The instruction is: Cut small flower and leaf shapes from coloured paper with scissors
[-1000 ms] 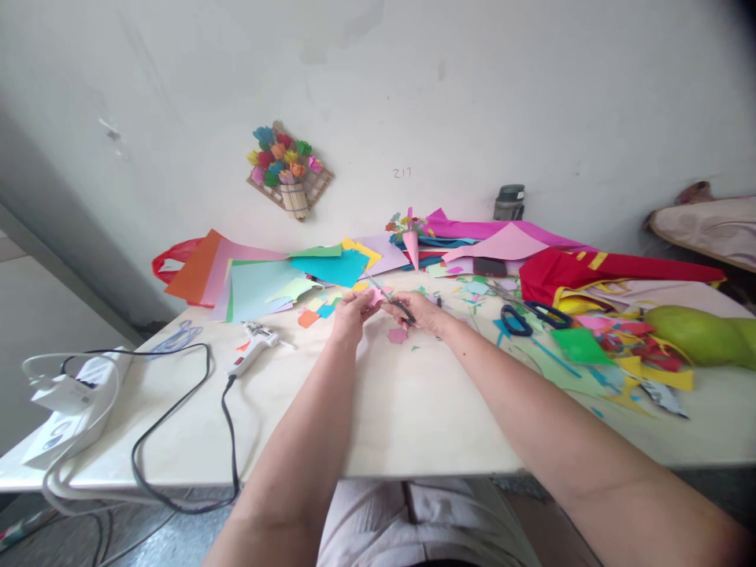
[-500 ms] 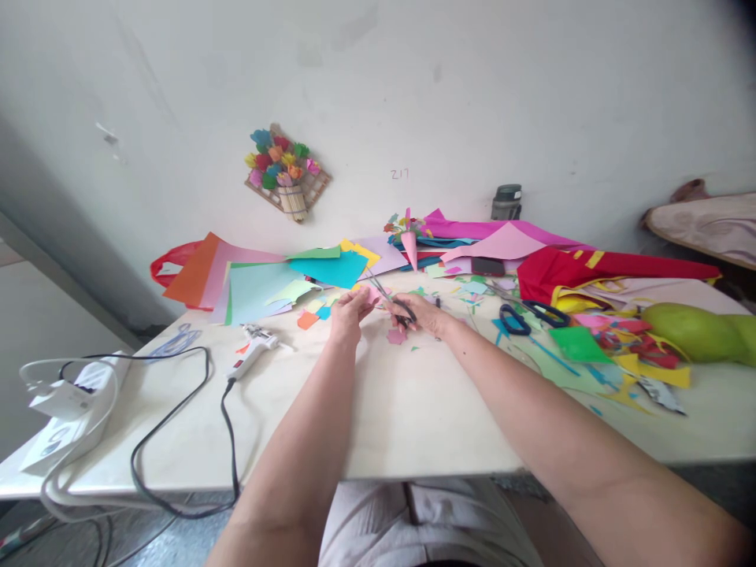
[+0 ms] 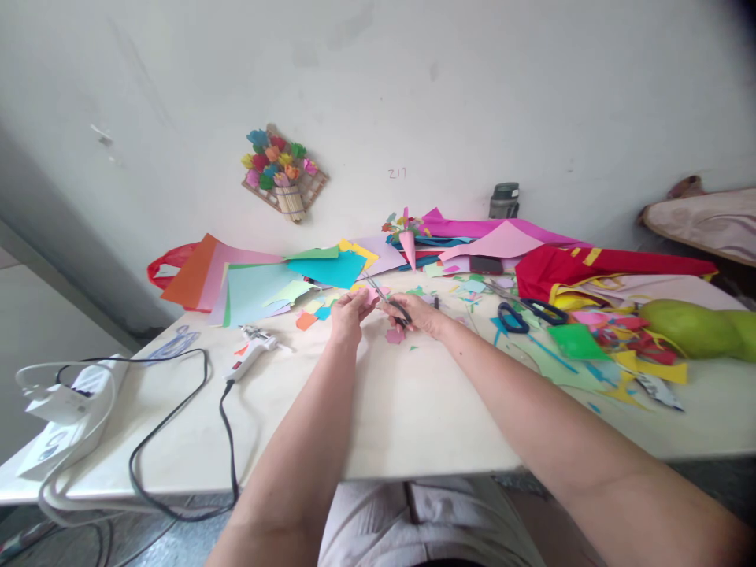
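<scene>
My right hand (image 3: 416,312) is closed around the black handles of a pair of scissors (image 3: 404,313), whose metal blades point away and to the left. Close beside it, my left hand (image 3: 348,313) pinches a small piece of pink paper (image 3: 371,296) near the blades. Fingers partly hide the paper, so its exact shape is unclear. On the table just below the hands lies a darker pink paper piece (image 3: 394,336). Small orange (image 3: 305,321) and blue paper pieces (image 3: 322,313) rest left of my left hand.
A glue gun (image 3: 253,354) with a black cord lies at left, near a power strip (image 3: 76,417). Coloured sheets (image 3: 260,287) line the back. A pink paper cone with flowers (image 3: 407,246) stands behind my hands. Larger scissors (image 3: 513,318), scraps and a green fruit-like object (image 3: 679,327) occupy the right.
Both hands stay in almost the same place, still gripping the scissors and pink paper. The whole view has shifted very slightly.
</scene>
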A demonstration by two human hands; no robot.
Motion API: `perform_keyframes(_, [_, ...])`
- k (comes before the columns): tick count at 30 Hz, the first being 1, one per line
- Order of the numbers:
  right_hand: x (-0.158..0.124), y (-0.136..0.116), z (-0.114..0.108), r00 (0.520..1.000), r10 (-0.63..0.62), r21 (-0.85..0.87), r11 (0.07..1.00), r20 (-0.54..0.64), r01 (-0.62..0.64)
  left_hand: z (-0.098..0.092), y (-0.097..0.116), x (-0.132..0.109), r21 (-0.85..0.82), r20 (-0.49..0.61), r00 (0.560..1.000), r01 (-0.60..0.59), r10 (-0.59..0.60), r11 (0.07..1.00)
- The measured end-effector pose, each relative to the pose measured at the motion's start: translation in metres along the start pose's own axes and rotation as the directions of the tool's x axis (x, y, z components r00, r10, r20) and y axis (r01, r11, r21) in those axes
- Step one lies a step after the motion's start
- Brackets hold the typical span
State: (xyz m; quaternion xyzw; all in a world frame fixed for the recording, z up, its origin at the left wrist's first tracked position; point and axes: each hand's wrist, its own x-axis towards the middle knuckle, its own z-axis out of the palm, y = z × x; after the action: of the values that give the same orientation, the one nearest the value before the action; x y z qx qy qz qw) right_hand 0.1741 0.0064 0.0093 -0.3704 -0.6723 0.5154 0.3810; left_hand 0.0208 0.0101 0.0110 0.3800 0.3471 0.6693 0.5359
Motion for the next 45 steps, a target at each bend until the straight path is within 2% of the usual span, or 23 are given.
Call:
perform_keyframes(15, [-0.0006, -0.0013, -0.0005, 1.0, 0.005, -0.005, 1.0, -0.005, -0.005, -0.0007, -0.0014, 0.0009, -0.005, -0.007, 1.0, 0.016, -0.016, 1.0])
perform_keyframes(25, [0.0006, -0.0007, 0.0028, 0.998, 0.016, 0.035, 0.999, -0.062, -0.014, -0.0036, -0.0036, 0.0032, 0.006, -0.008, 1.0, 0.022, -0.022, 1.0])
perform_keyframes(35, [-0.0013, -0.002, -0.0009, 0.999, 0.025, -0.012, 1.0, 0.022, -0.025, -0.0047, -0.0042, 0.0049, -0.004, 0.012, 1.0, 0.011, -0.011, 1.0])
perform_keyframes(45, [0.001, 0.0016, 0.0008, 1.0, 0.013, -0.006, 1.0, -0.011, -0.013, -0.0047, -0.005, 0.0045, -0.012, 0.018, 1.0, 0.004, -0.004, 1.0])
